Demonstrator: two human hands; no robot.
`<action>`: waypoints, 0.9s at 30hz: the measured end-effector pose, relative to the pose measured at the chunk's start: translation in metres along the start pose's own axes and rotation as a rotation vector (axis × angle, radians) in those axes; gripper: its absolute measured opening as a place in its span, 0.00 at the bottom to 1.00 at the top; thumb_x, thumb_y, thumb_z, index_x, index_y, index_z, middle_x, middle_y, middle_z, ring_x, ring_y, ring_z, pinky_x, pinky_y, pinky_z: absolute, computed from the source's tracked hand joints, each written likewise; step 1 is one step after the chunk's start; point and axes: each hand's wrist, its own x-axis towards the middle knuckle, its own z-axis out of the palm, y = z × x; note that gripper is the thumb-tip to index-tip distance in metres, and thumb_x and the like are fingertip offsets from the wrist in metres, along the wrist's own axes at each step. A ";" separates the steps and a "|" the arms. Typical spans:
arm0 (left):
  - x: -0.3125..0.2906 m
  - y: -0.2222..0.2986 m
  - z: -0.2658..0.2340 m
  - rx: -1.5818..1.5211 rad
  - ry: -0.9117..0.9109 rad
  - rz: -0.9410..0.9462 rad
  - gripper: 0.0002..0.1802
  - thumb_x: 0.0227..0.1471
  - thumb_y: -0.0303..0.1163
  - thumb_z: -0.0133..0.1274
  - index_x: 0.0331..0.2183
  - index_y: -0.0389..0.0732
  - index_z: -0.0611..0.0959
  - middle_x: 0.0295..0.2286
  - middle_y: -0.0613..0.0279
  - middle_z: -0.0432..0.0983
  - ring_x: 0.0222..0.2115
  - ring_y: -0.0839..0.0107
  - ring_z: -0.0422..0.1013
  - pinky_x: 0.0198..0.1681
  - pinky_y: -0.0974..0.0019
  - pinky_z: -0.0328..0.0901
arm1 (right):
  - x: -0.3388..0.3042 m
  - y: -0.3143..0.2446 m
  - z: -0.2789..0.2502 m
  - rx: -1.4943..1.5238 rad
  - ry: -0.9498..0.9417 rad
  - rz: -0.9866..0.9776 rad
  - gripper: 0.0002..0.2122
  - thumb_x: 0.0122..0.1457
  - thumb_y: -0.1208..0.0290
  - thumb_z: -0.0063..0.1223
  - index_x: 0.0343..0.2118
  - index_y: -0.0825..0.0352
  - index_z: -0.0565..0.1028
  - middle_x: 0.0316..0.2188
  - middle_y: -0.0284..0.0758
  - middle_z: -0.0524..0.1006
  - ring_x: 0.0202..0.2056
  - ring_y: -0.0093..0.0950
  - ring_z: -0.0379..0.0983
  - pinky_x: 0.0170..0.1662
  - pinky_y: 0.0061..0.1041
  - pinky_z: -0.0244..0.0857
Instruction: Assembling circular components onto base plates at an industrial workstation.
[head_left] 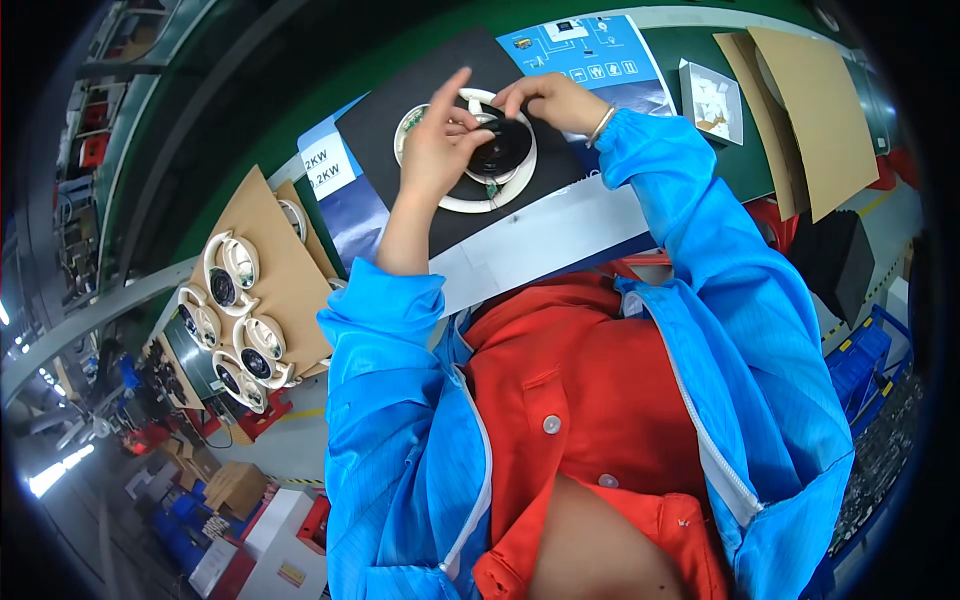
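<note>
On a black mat (380,130) lies a white round plastic housing (520,185) with a black disc-shaped part (503,152) set in it. A green circuit board (413,119) shows at the housing's left side, beside my left hand. My left hand (440,140) is over the left part of the housing, index finger stretched up and thumb reaching onto the black disc. At the housing's far edge, my right hand (550,100) has its fingers bent together; whatever is between the fingertips is too small to make out. A thin wire end (491,188) shows at the disc's near side.
Several similar white housings (232,262) rest on a cardboard sheet (290,320) at the left. A small white box (712,105) with small parts stands at the far right, beside upright cardboard pieces (815,110). A blue-and-white printed sheet (640,85) lies under the mat.
</note>
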 end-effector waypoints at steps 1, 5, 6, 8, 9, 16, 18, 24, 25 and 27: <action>-0.002 -0.001 -0.007 -0.103 0.074 -0.009 0.40 0.32 0.16 0.56 0.50 0.49 0.63 0.24 0.64 0.70 0.23 0.78 0.69 0.28 0.75 0.66 | 0.001 0.000 0.002 0.125 -0.013 0.102 0.13 0.42 0.86 0.38 0.31 0.70 0.72 0.40 0.36 0.70 0.36 0.23 0.67 0.43 0.18 0.59; -0.008 -0.007 -0.042 -0.722 0.331 -0.118 0.37 0.38 0.18 0.54 0.51 0.43 0.58 0.30 0.58 0.71 0.26 0.73 0.70 0.29 0.72 0.67 | -0.009 -0.011 0.025 0.138 -0.280 0.207 0.21 0.41 0.87 0.36 0.43 0.70 0.66 0.40 0.36 0.70 0.33 0.19 0.65 0.42 0.18 0.59; -0.009 -0.011 -0.051 -0.838 0.413 -0.146 0.36 0.40 0.19 0.54 0.51 0.42 0.57 0.31 0.56 0.71 0.27 0.72 0.70 0.29 0.70 0.67 | -0.011 -0.023 0.029 0.140 -0.330 0.332 0.21 0.41 0.87 0.38 0.44 0.70 0.65 0.40 0.35 0.70 0.32 0.19 0.66 0.40 0.18 0.61; -0.009 -0.022 -0.065 -0.850 0.475 -0.173 0.36 0.39 0.19 0.54 0.50 0.41 0.57 0.31 0.53 0.71 0.28 0.69 0.70 0.29 0.68 0.68 | -0.020 -0.028 0.031 0.149 -0.364 0.300 0.19 0.45 0.85 0.42 0.44 0.70 0.66 0.38 0.35 0.71 0.32 0.20 0.67 0.39 0.17 0.62; -0.010 -0.026 -0.069 -0.754 0.549 -0.246 0.35 0.39 0.19 0.54 0.49 0.41 0.58 0.31 0.53 0.71 0.28 0.69 0.70 0.29 0.67 0.68 | -0.024 -0.023 0.030 0.145 -0.362 0.303 0.19 0.45 0.85 0.42 0.44 0.70 0.66 0.38 0.35 0.71 0.32 0.20 0.67 0.39 0.17 0.62; -0.013 -0.056 -0.046 -0.112 0.624 -0.475 0.34 0.33 0.23 0.57 0.46 0.41 0.63 0.33 0.54 0.67 0.28 0.66 0.68 0.34 0.68 0.64 | -0.039 -0.004 0.044 0.131 0.086 0.332 0.12 0.48 0.76 0.52 0.37 0.72 0.70 0.31 0.34 0.74 0.34 0.19 0.70 0.40 0.16 0.63; -0.019 -0.043 -0.031 0.631 0.663 0.186 0.33 0.30 0.24 0.54 0.44 0.43 0.65 0.43 0.51 0.57 0.36 0.62 0.65 0.43 0.64 0.59 | -0.042 -0.002 0.051 0.129 0.142 0.286 0.12 0.48 0.76 0.53 0.37 0.72 0.71 0.30 0.33 0.74 0.33 0.18 0.69 0.39 0.15 0.64; -0.027 -0.021 0.007 0.337 -0.014 0.263 0.34 0.29 0.24 0.54 0.44 0.47 0.64 0.45 0.54 0.52 0.35 0.61 0.67 0.47 0.60 0.54 | -0.042 0.000 0.056 0.097 0.212 0.199 0.12 0.48 0.77 0.52 0.37 0.70 0.71 0.28 0.31 0.73 0.30 0.17 0.68 0.36 0.15 0.64; -0.026 -0.022 0.006 0.383 -0.052 0.231 0.33 0.29 0.25 0.54 0.43 0.47 0.64 0.45 0.55 0.52 0.32 0.63 0.68 0.45 0.60 0.57 | -0.042 0.001 0.056 0.118 0.225 0.134 0.11 0.46 0.78 0.53 0.35 0.69 0.72 0.28 0.32 0.73 0.29 0.18 0.69 0.35 0.15 0.65; -0.022 -0.030 0.000 0.416 -0.067 0.225 0.31 0.29 0.27 0.57 0.41 0.43 0.65 0.42 0.57 0.59 0.25 0.69 0.69 0.34 0.67 0.62 | -0.042 -0.003 0.058 0.143 0.237 0.071 0.11 0.44 0.79 0.54 0.34 0.68 0.72 0.27 0.33 0.73 0.28 0.20 0.70 0.34 0.15 0.65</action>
